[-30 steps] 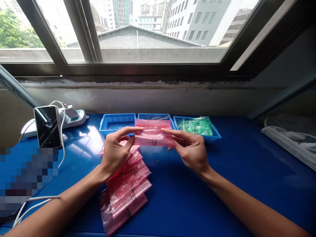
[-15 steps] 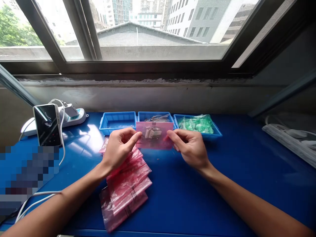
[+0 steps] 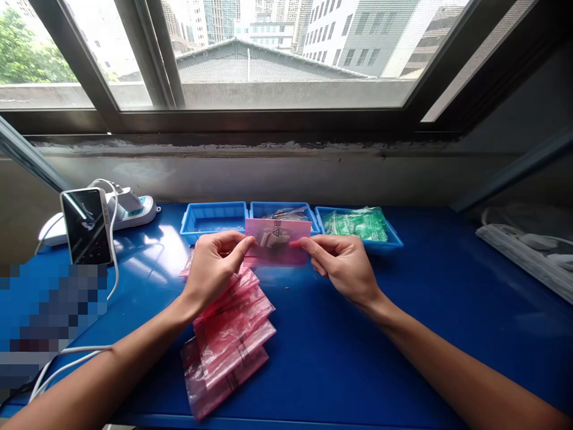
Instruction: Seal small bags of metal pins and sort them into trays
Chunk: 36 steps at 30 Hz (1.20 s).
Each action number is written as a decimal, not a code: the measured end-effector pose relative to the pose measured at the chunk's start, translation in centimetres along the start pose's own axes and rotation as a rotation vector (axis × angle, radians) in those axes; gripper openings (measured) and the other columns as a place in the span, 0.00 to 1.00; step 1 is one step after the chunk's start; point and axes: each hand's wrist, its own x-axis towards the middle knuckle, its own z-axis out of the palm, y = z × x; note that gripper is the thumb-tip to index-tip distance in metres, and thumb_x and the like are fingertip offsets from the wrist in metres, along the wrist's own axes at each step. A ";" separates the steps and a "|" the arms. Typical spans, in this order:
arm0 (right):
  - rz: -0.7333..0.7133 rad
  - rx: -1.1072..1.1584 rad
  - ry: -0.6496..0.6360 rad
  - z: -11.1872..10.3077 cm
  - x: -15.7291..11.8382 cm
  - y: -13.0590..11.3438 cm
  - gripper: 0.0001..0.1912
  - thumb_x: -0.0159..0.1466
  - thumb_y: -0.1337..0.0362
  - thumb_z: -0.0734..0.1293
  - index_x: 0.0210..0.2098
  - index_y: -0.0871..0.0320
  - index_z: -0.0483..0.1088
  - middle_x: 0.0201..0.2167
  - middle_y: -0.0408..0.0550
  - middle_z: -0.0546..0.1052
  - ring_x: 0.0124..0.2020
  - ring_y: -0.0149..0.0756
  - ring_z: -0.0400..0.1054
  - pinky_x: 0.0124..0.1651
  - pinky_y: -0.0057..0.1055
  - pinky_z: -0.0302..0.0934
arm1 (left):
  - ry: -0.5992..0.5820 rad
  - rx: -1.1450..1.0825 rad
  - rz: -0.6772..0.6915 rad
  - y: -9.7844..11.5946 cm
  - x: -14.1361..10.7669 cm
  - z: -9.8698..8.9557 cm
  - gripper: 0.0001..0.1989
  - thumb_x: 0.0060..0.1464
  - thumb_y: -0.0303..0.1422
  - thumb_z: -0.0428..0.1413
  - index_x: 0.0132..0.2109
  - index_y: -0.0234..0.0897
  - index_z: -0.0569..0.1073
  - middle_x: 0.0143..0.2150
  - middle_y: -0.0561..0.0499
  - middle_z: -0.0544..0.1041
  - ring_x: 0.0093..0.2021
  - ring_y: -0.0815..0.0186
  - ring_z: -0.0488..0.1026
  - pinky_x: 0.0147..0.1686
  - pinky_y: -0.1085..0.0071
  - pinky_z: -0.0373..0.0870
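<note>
Held up between my two hands is a translucent pink plastic bag [image 3: 280, 254], with a dark printed mark near its top edge and pale shapes showing in it. My left hand [image 3: 217, 260] pinches its left edge between thumb and finger. On the right side, my right hand [image 3: 342, 263] pinches the bag, its fingertips overlapping the plastic. A fanned pile of pink plastic bags [image 3: 235, 340] lies on the table below my left hand and forearm. Whether the pale shapes are inside the bag or behind it, I cannot tell.
Three blue trays stand along the back: a left tray [image 3: 215, 206], a middle tray [image 3: 280, 206] with dark packets, and a right tray [image 3: 394, 240] holding green bags [image 3: 358, 224]. A phone [image 3: 86, 227] leans by a power strip [image 3: 145, 210] at left. Another power strip [image 3: 523, 254] lies right.
The pink bag has shifted slightly left and up. My right hand's fingertips have slid inward over its right side. The bag pile and trays stay put.
</note>
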 end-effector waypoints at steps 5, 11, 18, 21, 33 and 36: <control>-0.067 0.023 0.045 0.2 -0.1 0.0 0.10 0.61 0.58 0.75 0.34 0.58 0.84 0.23 0.48 0.81 0.15 0.30 0.66 0.16 0.27 0.56 | 0.101 0.038 0.116 -0.5 -0.2 0.0 0.09 0.61 0.36 0.63 0.42 0.35 0.85 0.37 0.46 0.86 0.33 0.61 0.81 0.31 0.71 0.75; -0.214 -0.029 0.139 0.1 -0.5 0.5 0.13 0.61 0.69 0.72 0.43 0.53 0.86 0.31 0.46 0.84 0.18 0.30 0.68 0.21 0.28 0.65 | 0.147 0.039 0.286 -1.0 -0.3 0.1 0.12 0.61 0.26 0.59 0.49 0.39 0.85 0.47 0.47 0.86 0.48 0.59 0.82 0.47 0.68 0.78; -0.208 -0.008 0.077 0.2 -0.4 -0.3 0.08 0.64 0.62 0.73 0.32 0.58 0.84 0.20 0.44 0.78 0.16 0.29 0.67 0.19 0.25 0.61 | 0.123 0.101 0.306 -1.1 -0.1 -0.1 0.06 0.62 0.31 0.61 0.37 0.36 0.82 0.35 0.49 0.81 0.36 0.63 0.75 0.38 0.70 0.71; -0.125 -0.032 0.038 0.3 -0.5 -0.4 0.26 0.66 0.54 0.72 0.15 0.59 0.70 0.11 0.40 0.64 0.12 0.25 0.56 0.16 0.25 0.50 | 0.046 0.143 0.233 -1.0 0.0 0.0 0.15 0.63 0.37 0.61 0.30 0.35 0.77 0.28 0.52 0.75 0.30 0.66 0.68 0.33 0.70 0.65; -0.067 -0.029 -0.108 0.4 -0.9 -0.3 0.27 0.69 0.50 0.68 0.19 0.59 0.73 0.12 0.38 0.59 0.15 0.26 0.51 0.19 0.28 0.46 | 0.408 0.515 0.137 -1.9 4.7 -5.8 0.16 0.61 0.43 0.55 0.29 0.39 0.75 0.26 0.50 0.72 0.32 0.58 0.68 0.35 0.64 0.65; -0.062 -0.054 -0.129 0.3 -0.8 -0.3 0.27 0.70 0.50 0.67 0.19 0.59 0.73 0.12 0.38 0.59 0.15 0.26 0.51 0.19 0.28 0.45 | 0.446 0.820 0.156 -3.2 5.4 -6.6 0.15 0.62 0.42 0.55 0.36 0.38 0.80 0.37 0.43 0.79 0.47 0.47 0.71 0.51 0.54 0.68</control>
